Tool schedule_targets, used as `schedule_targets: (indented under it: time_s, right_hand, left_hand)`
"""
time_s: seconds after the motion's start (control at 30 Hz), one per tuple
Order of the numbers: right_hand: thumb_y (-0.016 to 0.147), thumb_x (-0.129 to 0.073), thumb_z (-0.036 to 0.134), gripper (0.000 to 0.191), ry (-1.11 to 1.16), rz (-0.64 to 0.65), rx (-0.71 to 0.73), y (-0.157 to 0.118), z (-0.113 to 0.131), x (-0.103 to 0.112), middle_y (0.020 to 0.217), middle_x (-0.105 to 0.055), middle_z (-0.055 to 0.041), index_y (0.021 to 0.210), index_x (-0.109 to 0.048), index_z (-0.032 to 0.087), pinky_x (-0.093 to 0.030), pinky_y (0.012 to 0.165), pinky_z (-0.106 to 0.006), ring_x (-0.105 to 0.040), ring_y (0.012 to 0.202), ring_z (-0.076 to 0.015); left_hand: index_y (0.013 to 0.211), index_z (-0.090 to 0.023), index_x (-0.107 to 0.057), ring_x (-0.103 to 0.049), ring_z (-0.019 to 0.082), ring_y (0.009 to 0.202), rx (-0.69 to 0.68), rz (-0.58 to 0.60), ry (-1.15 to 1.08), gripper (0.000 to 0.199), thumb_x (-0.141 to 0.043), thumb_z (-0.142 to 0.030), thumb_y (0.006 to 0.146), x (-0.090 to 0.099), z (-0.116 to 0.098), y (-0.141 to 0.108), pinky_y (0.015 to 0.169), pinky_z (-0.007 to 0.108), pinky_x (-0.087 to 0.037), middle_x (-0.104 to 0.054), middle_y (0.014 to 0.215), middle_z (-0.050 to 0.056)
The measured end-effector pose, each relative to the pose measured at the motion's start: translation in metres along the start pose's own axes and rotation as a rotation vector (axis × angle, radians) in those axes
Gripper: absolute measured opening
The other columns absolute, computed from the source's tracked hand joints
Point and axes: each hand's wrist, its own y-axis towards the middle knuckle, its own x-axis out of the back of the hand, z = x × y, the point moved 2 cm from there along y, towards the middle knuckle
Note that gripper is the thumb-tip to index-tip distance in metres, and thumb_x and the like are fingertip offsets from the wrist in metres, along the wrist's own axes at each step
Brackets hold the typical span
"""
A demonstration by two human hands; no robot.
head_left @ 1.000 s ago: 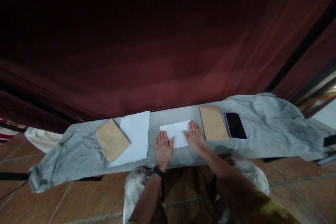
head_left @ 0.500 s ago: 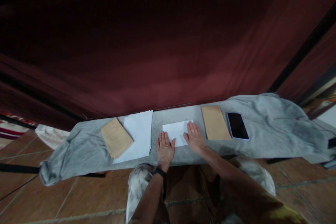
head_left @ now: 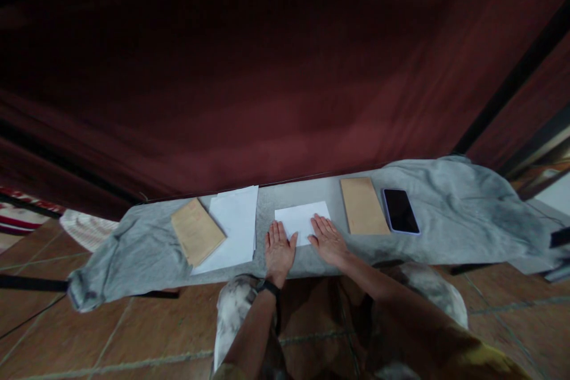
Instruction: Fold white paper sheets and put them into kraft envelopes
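Note:
A white sheet of paper point(head_left: 301, 218), about half the size of the sheets to its left, lies flat in front of me on a grey cloth point(head_left: 307, 261). My left hand point(head_left: 279, 251) rests palm down at its left edge, fingers straight. On its right part lies my right hand point(head_left: 328, 239), also flat, with the thumb pointing toward the left hand. Neither hand grips anything. To the right is a brown envelope point(head_left: 364, 206). On the left, another brown envelope point(head_left: 198, 231) lies tilted, partly over several larger white sheets point(head_left: 238, 222).
A phone point(head_left: 401, 211) in a pale purple case lies right of the right-hand envelope. The cloth covers a narrow bench-like surface against a dark red panel point(head_left: 285, 101). Below is a tiled floor point(head_left: 169, 332); my knees sit close to the front edge.
My right hand has slid slightly down toward me, off the paper's upper right corner. My left hand stays almost in place on the left edge.

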Motion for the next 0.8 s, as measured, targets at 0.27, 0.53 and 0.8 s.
schedule_targets:
  time_s: [0.27, 0.53, 0.8]
  right_hand:
    - [0.105, -0.034, 0.043, 0.063, -0.078, 0.036, -0.024, -0.006, -0.013, 0.001, 0.164, -0.032, -0.0162, 0.156, -0.037, 0.007, -0.02, 0.126, -0.046, -0.032, 0.152, -0.0271]
    - [0.105, -0.03, 0.038, 0.062, -0.159, 0.032, -0.074, -0.012, -0.02, 0.004, 0.163, -0.034, -0.0166, 0.158, -0.032, 0.005, -0.023, 0.124, -0.047, -0.034, 0.15, -0.0286]
    - [0.105, -0.029, 0.032, 0.058, -0.213, -0.068, -0.056, -0.025, -0.026, 0.012, 0.158, -0.044, -0.0191, 0.153, -0.04, 0.002, -0.031, 0.12, -0.047, -0.043, 0.144, -0.0307]
  left_hand:
    - [0.155, -0.018, -0.039, -0.03, 0.025, 0.153, -0.175, 0.028, -0.068, 0.057, -0.04, -0.037, 0.102, 0.015, -0.01, -0.003, 0.127, 0.052, -0.02, -0.041, 0.161, 0.011]
    - [0.146, -0.013, -0.051, -0.04, 0.024, 0.148, -0.317, 0.132, -0.008, 0.048, -0.034, -0.021, 0.102, 0.017, -0.022, -0.005, 0.123, 0.047, -0.031, -0.051, 0.154, 0.014]
    - [0.144, -0.011, -0.051, -0.046, 0.025, 0.144, -0.437, 0.176, 0.074, 0.047, -0.034, -0.01, 0.1, 0.018, -0.031, -0.008, 0.114, 0.043, -0.043, -0.053, 0.151, 0.018]
